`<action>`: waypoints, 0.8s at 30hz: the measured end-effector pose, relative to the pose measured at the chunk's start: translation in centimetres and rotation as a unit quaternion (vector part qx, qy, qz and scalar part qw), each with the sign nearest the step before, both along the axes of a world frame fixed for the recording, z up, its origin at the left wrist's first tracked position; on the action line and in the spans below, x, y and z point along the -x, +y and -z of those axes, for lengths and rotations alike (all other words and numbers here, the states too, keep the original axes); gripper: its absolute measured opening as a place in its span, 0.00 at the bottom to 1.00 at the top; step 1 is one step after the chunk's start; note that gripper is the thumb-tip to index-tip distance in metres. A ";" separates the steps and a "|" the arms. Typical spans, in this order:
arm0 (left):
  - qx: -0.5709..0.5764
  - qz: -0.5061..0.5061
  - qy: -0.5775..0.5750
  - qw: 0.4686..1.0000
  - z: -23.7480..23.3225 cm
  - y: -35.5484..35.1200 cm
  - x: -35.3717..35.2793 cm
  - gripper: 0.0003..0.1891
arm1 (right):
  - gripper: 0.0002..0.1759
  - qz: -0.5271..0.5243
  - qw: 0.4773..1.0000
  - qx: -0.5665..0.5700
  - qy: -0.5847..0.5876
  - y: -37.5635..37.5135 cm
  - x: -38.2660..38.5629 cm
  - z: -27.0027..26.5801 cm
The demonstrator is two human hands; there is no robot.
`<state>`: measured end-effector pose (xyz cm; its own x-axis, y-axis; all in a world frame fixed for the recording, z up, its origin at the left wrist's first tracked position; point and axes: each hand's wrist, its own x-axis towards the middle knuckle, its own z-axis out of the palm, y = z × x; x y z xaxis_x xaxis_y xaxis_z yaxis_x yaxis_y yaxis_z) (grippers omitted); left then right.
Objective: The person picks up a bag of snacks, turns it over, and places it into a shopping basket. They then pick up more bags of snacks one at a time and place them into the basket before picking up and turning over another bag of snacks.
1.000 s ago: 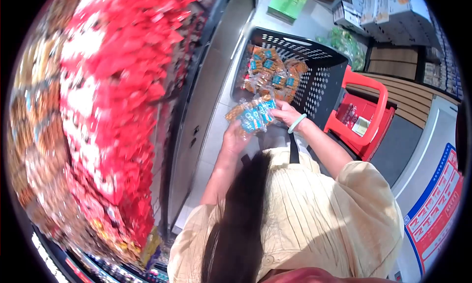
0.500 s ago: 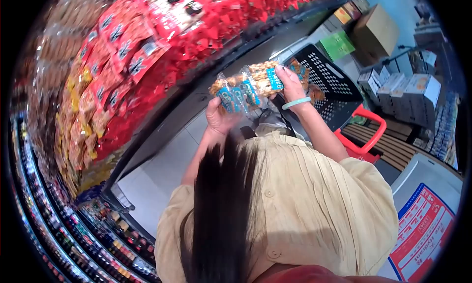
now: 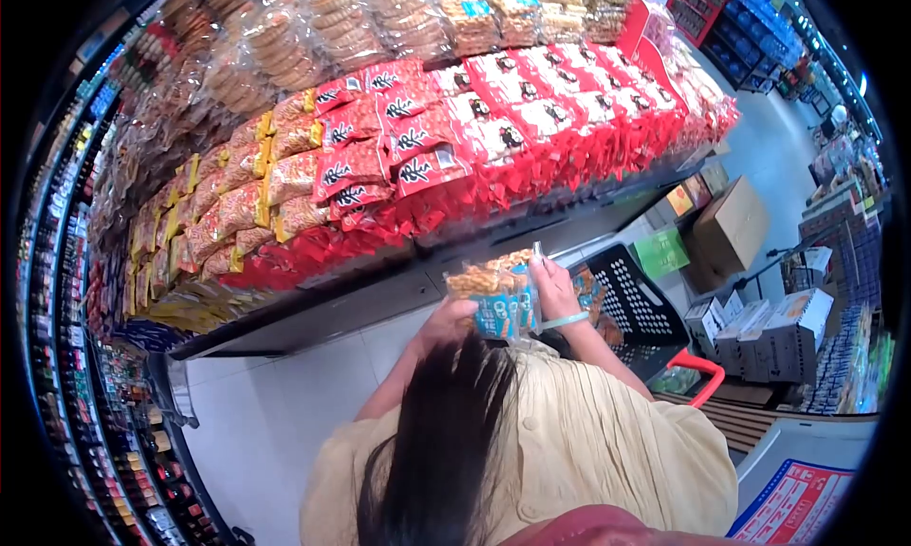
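Close in front of my body I hold clear snack packets point(image 3: 495, 304) with blue labels and golden-brown pieces inside. My left hand point(image 3: 446, 322) grips them at the near left side, thumb across the front. At the right edge my right hand point(image 3: 553, 288), a pale green bangle on its wrist, closes on the packets. Just beyond that wrist is a black shopping basket point(image 3: 638, 295) with more packaged snacks inside.
A display full of red snack bags point(image 3: 418, 148) and stacked clear packs point(image 3: 346, 19) runs ahead and left. The basket's red handle point(image 3: 700, 380), a cardboard box point(image 3: 729, 225) and white cartons point(image 3: 773, 330) are at right. Bottle shelves point(image 3: 81, 356) line the left.
The view has lifted, bringing more of the display into sight. My hands have come closer together, and the packets that were fanned out are now bunched between them.
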<state>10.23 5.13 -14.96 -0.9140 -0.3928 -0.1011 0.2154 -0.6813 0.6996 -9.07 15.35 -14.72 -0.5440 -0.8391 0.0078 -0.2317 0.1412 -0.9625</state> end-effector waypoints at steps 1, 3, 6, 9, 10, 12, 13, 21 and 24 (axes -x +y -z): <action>0.013 -0.004 -0.001 1.000 -0.4 0.0 -0.2 0.32 | 0.23 -0.004 1.000 0.007 0.007 -0.3 -0.1 -0.7; 0.017 -0.012 0.009 1.000 -0.7 -0.3 -0.4 0.32 | 0.23 -0.023 0.999 -0.002 -0.035 -0.6 -0.3 -1.8; 0.006 -0.019 0.011 1.000 -0.9 -0.5 -1.1 0.33 | 0.22 -0.047 0.997 0.004 -0.066 -1.4 0.1 -0.9; -0.001 -0.014 0.011 1.000 -1.2 -0.6 -1.9 0.34 | 0.25 -0.061 0.998 0.018 0.020 -1.7 0.6 -2.6; -0.011 -0.019 -0.006 1.000 -1.7 -0.8 -2.4 0.34 | 0.25 -0.057 0.998 0.019 0.021 -1.6 0.6 -4.4; -0.019 -0.019 -0.021 0.999 -2.5 -1.1 -3.1 0.34 | 0.37 -0.140 0.945 0.109 0.274 -2.0 1.2 -7.4; -0.015 -0.020 -0.018 1.000 -2.8 -1.2 -3.4 0.34 | 0.47 -0.211 0.916 0.114 0.323 -2.2 2.0 -8.0; 0.016 -0.020 0.023 0.999 -3.3 -0.7 -4.5 0.36 | 0.47 -0.369 0.820 0.061 0.434 -3.3 0.0 -10.5; 0.015 -0.004 0.025 1.000 -4.1 -0.8 -5.3 0.37 | 0.47 -0.380 0.809 0.069 0.442 -3.4 -0.6 -11.3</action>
<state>15.50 4.37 -10.85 -0.9144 -0.4025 -0.0441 0.2555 -0.6580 0.7083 -8.51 11.99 -3.44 0.3985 -0.8869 0.2337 -0.8084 -0.4600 -0.3672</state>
